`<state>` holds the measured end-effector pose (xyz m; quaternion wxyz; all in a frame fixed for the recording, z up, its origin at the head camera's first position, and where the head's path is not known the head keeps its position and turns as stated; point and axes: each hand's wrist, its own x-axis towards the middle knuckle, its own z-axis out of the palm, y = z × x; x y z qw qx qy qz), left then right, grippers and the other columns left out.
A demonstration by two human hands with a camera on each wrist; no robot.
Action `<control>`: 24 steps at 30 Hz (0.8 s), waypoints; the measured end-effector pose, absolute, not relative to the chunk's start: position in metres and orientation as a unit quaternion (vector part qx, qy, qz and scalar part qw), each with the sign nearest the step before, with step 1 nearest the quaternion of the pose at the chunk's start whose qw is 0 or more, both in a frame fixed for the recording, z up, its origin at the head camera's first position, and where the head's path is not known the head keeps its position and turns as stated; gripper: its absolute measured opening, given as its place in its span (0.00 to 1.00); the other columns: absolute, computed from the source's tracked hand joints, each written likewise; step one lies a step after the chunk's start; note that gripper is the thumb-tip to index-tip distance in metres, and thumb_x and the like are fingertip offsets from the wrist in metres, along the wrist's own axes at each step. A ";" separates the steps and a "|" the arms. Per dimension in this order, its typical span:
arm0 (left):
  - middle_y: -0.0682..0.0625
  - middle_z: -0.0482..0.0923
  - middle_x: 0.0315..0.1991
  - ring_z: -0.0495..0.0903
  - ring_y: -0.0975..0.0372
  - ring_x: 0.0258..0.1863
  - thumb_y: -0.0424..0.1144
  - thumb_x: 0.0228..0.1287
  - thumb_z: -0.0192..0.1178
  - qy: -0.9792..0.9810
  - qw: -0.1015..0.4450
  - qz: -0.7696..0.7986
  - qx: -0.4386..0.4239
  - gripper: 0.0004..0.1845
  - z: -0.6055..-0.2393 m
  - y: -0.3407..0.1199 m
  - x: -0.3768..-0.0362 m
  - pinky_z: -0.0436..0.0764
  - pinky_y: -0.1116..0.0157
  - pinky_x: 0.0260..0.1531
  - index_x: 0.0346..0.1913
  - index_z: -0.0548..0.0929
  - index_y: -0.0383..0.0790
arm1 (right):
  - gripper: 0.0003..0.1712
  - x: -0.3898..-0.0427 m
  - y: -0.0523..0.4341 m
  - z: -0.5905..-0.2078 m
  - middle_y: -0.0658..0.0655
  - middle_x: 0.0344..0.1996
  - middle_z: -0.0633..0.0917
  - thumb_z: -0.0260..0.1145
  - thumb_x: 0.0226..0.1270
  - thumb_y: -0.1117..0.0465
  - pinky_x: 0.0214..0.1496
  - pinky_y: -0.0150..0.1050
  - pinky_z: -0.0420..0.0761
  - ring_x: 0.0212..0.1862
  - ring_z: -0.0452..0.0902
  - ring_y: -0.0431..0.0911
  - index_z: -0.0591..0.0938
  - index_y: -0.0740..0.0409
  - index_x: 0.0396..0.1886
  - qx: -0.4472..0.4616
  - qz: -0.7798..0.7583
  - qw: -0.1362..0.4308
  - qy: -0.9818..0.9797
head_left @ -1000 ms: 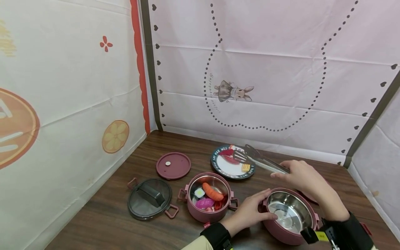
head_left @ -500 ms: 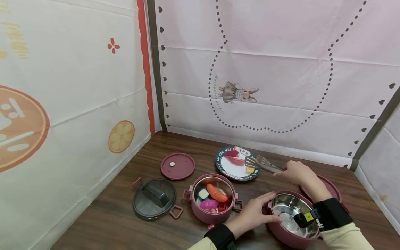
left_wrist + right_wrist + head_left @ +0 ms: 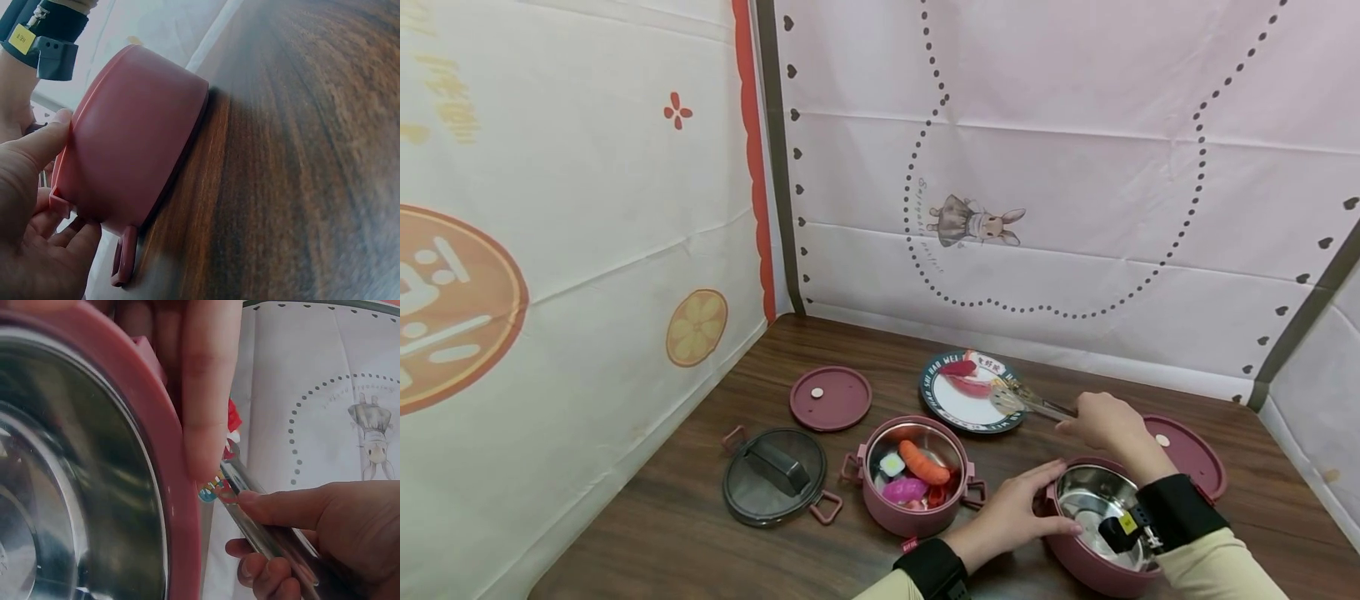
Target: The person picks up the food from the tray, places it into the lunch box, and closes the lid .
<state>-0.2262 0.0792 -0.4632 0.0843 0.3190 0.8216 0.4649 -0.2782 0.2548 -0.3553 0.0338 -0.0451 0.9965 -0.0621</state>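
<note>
pots 2 (image 3: 912, 475) | lids 3 (image 3: 831, 397) | plate 1 (image 3: 958, 406) | tongs 1 (image 3: 1030, 402)

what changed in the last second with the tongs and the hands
The right hand carried the tongs down from above the plate until their tips reached the food at its right side; the small yellow piece there no longer shows. The left hand stayed gripping the rim of the empty pink pot. The filled pot and lids did not move.

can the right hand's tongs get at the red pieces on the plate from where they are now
Probably yes: the right hand holds the tongs with their tips already over the plate, beside the red pieces, and nothing lies between them.
</note>
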 end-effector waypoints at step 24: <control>0.60 0.65 0.75 0.65 0.66 0.73 0.51 0.61 0.70 0.823 0.068 0.464 0.321 0.40 -0.465 0.081 -0.223 0.71 0.64 0.68 0.75 0.66 0.56 | 0.26 -0.187 0.353 -0.318 0.52 0.20 0.82 0.66 0.68 0.45 0.31 0.50 0.77 0.29 0.76 0.46 0.86 0.66 0.46 -0.074 -0.048 -0.024 0.996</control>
